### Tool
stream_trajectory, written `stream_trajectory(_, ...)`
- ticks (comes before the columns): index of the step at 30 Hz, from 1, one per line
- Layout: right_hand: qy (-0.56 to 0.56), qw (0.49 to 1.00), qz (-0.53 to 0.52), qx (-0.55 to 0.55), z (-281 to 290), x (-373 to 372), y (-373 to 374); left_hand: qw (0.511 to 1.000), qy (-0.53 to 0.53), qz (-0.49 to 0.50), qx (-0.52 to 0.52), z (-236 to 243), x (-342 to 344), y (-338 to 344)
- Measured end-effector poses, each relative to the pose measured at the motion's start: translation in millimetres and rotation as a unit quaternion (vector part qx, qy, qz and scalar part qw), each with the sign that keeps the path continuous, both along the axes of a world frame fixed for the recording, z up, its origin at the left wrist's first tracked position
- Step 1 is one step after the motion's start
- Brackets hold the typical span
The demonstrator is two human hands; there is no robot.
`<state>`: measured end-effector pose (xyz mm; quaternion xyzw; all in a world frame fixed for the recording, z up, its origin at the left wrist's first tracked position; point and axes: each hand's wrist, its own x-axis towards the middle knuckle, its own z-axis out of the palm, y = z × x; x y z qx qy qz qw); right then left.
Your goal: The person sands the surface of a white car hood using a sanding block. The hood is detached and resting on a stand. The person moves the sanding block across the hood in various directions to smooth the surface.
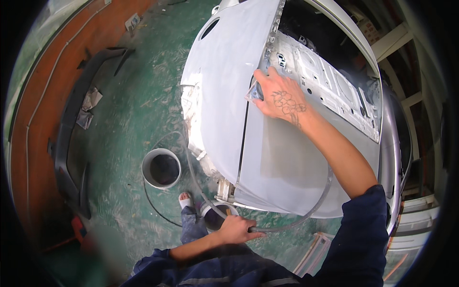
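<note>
Bumper [71, 143] by the wall, bucket [161, 168] on green floor, left hand [235, 229] closed around a thin hose [306, 217], right hand [279, 98] pressing a sanding pad [253, 92] flat on the car door [277, 158], whose primer looks mostly dull, sanding seemingly unfinished.

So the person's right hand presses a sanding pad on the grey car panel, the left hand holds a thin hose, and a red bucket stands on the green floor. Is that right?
Nearly. The head view shows the bucket is grey-white, not red. The rest holds: the right hand presses a sanding pad on the grey car panel, the left hand holds the thin hose, and the bucket stands on the green floor.
</note>
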<state>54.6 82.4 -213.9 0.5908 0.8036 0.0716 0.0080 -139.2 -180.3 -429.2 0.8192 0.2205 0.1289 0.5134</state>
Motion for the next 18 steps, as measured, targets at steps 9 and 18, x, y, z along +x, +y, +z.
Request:
stream_trajectory(9,0.008,0.986,0.01,-0.168,18.1,-25.9,-77.7,0.998,-0.038,-0.041,0.006,-1.0,-9.7,1.9)
stream_trajectory(18,0.012,0.998,-0.028,-0.054,10.7,-5.3,-8.6,0.999,-0.024,-0.012,-0.044,1.4,-7.5,7.6)
